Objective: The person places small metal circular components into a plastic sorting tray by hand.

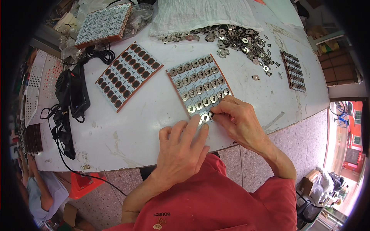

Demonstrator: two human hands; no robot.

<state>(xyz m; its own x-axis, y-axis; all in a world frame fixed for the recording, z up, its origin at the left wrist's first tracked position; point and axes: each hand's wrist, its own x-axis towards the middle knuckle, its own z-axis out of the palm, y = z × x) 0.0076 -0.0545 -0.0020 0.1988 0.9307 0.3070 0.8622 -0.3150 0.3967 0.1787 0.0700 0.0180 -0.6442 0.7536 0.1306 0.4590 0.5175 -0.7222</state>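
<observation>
A circuit board panel (pixel 178 89) with orange edges lies before me, carrying rows of small round metal parts with notched centres. My left hand (pixel 179 150) rests at its near left edge. Its fingers are stretched out, with the fingertips on or beside the metal parts of the nearest row. At the near right corner, my right hand (pixel 243 118) pinches a small dark-looking metal part (pixel 211 114) between thumb and forefinger, mostly covered by the fingertips. A pile of loose metal parts (pixel 243 41) spreads over the table beyond the panel.
Left of the panel lies another board (pixel 129 75) with dark round pads. A smaller filled board (pixel 293 71) is at the right. A board stack (pixel 104 25), white sack (pixel 208 15), black power adapters (pixel 73 88) and cables occupy the far and left sides. Another person's arm (pixel 44 188) shows at lower left.
</observation>
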